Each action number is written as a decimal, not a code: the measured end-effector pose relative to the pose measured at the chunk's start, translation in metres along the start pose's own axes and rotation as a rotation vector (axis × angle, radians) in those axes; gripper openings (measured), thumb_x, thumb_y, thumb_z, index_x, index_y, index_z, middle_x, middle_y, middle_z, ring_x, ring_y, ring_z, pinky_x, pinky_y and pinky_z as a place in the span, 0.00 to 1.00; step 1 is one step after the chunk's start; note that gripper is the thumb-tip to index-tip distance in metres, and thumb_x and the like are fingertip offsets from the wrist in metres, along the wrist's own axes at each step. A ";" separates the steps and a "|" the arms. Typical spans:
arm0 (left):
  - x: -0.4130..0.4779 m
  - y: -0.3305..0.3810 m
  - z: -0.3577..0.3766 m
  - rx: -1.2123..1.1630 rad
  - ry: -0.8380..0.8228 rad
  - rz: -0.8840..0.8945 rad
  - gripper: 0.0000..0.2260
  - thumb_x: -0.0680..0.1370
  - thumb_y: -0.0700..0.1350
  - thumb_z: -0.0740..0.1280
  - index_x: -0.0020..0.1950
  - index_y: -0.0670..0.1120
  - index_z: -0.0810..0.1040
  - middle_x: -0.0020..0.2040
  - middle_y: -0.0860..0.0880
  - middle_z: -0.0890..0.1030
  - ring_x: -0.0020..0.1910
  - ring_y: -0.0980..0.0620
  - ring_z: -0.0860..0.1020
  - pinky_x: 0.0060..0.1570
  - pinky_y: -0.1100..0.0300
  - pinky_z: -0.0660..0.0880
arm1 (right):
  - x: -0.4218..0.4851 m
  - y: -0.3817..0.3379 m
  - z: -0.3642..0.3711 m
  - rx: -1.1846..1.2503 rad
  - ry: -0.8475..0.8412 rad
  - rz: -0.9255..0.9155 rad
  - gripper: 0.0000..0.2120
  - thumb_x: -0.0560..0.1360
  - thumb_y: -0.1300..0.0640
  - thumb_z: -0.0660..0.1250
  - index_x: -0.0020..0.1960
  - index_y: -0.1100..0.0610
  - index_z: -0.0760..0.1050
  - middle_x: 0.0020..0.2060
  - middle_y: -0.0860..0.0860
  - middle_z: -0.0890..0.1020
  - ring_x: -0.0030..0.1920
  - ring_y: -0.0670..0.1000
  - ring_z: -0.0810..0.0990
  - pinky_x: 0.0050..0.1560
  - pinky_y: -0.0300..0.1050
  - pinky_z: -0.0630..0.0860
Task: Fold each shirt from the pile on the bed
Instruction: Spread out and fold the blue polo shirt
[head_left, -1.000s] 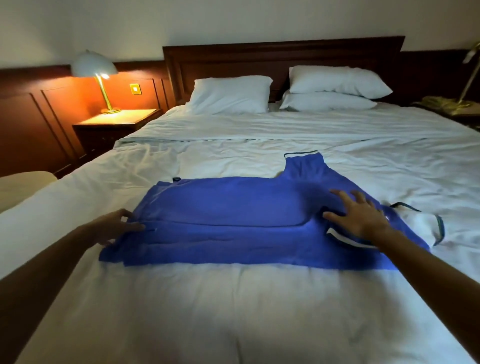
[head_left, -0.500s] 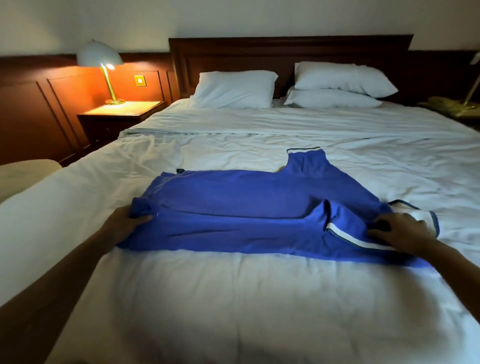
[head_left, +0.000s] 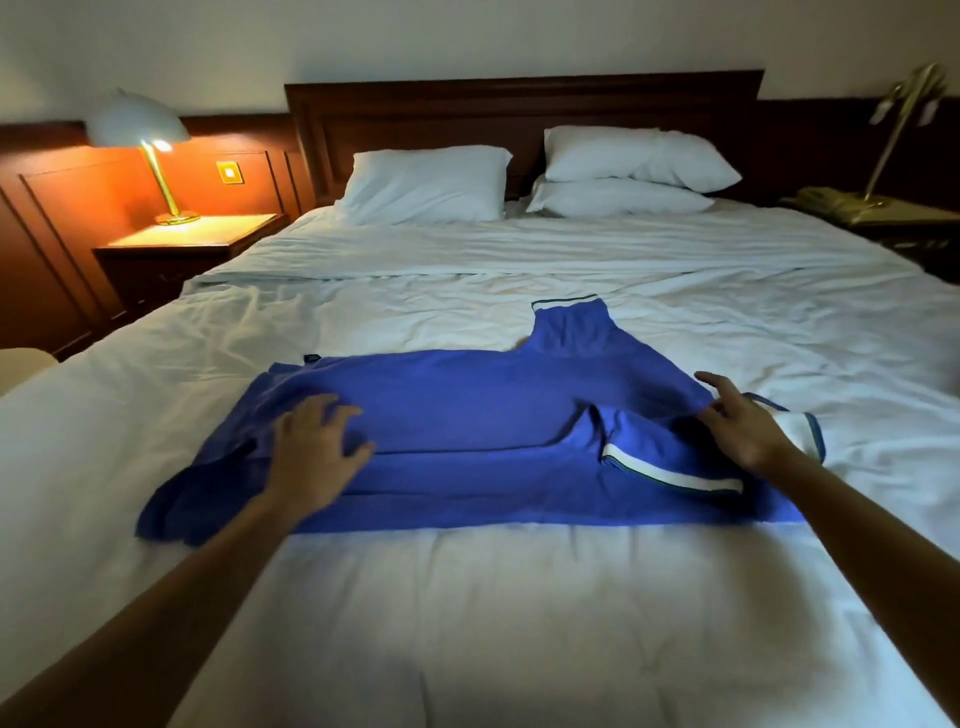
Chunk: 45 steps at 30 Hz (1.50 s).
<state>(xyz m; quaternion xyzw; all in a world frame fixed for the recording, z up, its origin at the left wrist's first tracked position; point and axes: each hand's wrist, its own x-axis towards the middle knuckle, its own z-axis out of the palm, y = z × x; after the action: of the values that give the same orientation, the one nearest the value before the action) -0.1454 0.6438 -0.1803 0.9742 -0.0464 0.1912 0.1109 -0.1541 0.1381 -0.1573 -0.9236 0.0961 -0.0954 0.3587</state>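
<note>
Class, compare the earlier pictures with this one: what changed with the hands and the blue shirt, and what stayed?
Both hands released the blue shirt with white-striped trim: the left hand slid inward and lies open on it; the right hand opened beside the collar. The far sleeve and white pillows stayed.

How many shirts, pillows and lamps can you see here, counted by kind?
Blue shirt: 1
White pillows: 3
Lamps: 2
Total: 6
</note>
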 end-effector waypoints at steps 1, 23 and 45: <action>0.001 0.025 0.011 -0.042 -0.035 0.066 0.26 0.73 0.62 0.63 0.64 0.49 0.79 0.67 0.43 0.75 0.67 0.39 0.71 0.67 0.42 0.63 | -0.006 0.006 -0.005 0.038 0.026 0.008 0.23 0.80 0.62 0.59 0.74 0.51 0.65 0.41 0.56 0.79 0.45 0.57 0.74 0.45 0.46 0.65; 0.073 0.305 0.084 -1.396 -0.618 -0.638 0.10 0.82 0.45 0.64 0.58 0.41 0.78 0.50 0.43 0.82 0.43 0.46 0.82 0.39 0.58 0.80 | 0.036 0.025 -0.022 -0.045 0.266 0.107 0.22 0.79 0.47 0.64 0.31 0.58 0.72 0.33 0.60 0.80 0.41 0.63 0.79 0.41 0.49 0.70; 0.027 0.277 0.086 -1.375 -0.447 -0.198 0.07 0.83 0.46 0.64 0.60 0.48 0.77 0.62 0.46 0.80 0.59 0.48 0.80 0.57 0.61 0.77 | -0.040 0.063 -0.048 0.286 0.039 0.061 0.09 0.79 0.53 0.68 0.43 0.56 0.76 0.33 0.56 0.82 0.34 0.51 0.74 0.39 0.47 0.68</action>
<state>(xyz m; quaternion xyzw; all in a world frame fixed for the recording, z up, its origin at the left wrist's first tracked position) -0.1259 0.3528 -0.1925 0.6997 -0.0891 -0.0954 0.7024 -0.2111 0.0717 -0.1697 -0.8578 0.1164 -0.1151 0.4872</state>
